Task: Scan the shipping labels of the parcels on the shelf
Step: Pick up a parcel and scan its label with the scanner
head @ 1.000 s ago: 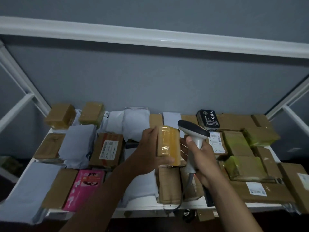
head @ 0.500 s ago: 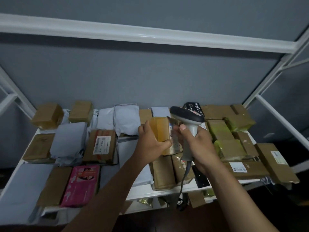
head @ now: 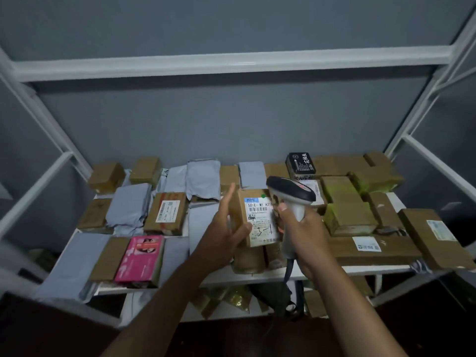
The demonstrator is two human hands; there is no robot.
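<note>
The left hand (head: 223,237) holds a small brown cardboard parcel (head: 253,220) above the white shelf (head: 257,275), its white shipping label (head: 261,220) facing up. The right hand (head: 305,234) grips a grey handheld barcode scanner (head: 292,202) just beside the label

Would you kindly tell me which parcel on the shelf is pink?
The pink parcel lies flat near the shelf's front edge, left of the left hand. Its neighbours are brown cartons or grey mailer bags.

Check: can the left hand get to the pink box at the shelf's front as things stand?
Probably not yet: the left hand is holding up the labelled parcel. The pink box itself lies uncovered at the front, nothing on top, so the way is free once the parcel is put down.
</note>
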